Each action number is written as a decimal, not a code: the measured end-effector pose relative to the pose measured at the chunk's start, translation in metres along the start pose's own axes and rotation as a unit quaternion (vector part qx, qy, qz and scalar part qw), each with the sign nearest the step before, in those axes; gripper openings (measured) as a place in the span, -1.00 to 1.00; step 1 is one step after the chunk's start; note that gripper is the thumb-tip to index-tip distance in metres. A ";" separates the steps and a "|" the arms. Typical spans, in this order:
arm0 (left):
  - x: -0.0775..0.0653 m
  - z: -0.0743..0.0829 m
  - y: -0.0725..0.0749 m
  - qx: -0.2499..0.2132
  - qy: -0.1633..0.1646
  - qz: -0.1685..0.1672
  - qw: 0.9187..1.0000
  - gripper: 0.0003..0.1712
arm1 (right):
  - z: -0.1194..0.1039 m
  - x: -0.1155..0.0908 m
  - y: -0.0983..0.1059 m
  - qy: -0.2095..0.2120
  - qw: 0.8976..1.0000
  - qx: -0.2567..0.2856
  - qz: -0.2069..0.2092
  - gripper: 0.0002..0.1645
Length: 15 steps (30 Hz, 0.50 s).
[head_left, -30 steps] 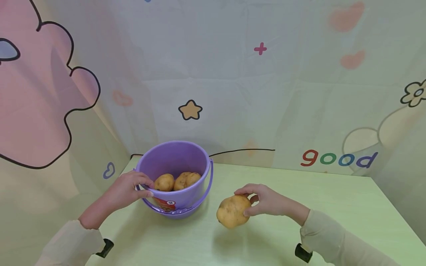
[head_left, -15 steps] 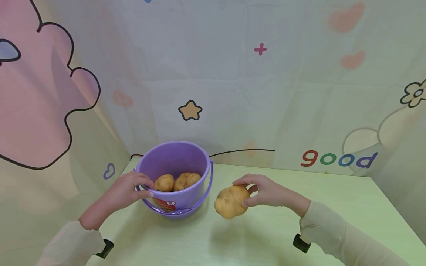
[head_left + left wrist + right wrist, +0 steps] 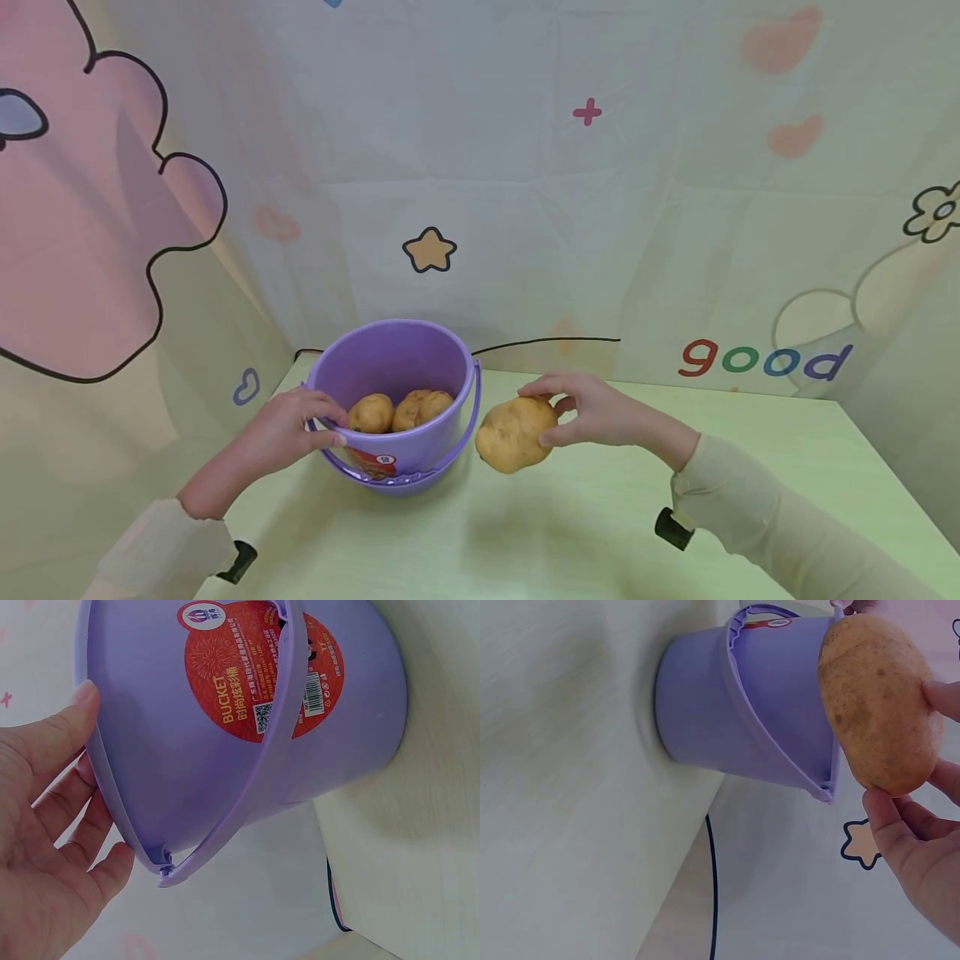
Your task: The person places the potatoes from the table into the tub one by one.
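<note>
A purple bucket [image 3: 420,451] stands upright on the table, with several potatoes [image 3: 371,413] inside. My left hand [image 3: 288,429] pinches its near left rim, the thumb outside and the other fingers over the edge; the left wrist view shows the thumb [image 3: 71,720] on the rim. To the right of the bucket, my right hand [image 3: 592,412] holds a large potato [image 3: 514,435] above the table, between thumb and fingers. In the right wrist view this potato [image 3: 881,705] overlaps the bucket's mouth. The bucket's handle [image 3: 274,757] hangs down at the front, across a red label [image 3: 225,671].
A pale green table [image 3: 720,492] extends to the right of the bucket. Behind it hangs a printed cloth [image 3: 517,217] with a star and the word "good". A black wrist strap piece [image 3: 673,528] shows below the right sleeve [image 3: 772,508].
My right hand has raised the potato and brought it slightly left, closer to the bucket. The left hand and the bucket have stayed in place.
</note>
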<state>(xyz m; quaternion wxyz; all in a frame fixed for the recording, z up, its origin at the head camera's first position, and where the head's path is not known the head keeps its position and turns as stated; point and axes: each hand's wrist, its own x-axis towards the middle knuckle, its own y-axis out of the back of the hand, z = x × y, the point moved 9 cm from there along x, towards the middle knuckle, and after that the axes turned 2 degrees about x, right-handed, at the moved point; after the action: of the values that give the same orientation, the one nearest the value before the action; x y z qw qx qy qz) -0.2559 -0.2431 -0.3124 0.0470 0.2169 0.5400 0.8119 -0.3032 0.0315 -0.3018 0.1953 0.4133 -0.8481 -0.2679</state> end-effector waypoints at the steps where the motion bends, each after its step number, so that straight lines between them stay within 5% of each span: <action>1: 0.000 0.000 0.000 0.001 0.001 0.000 1.000 -0.86 | -0.002 0.001 0.001 0.001 1.000 -0.005 0.000 -0.42; 15: 0.000 0.000 0.000 0.000 -0.001 0.000 1.000 -0.86 | -0.015 0.011 0.006 0.012 1.000 -0.025 0.002 -0.41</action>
<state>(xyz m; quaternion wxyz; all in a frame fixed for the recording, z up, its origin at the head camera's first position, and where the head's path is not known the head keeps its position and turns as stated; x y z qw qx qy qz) -0.2557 -0.2428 -0.3126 0.0477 0.2174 0.5398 0.8118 -0.3051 0.0220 -0.2852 0.2164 0.4104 -0.8394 -0.2832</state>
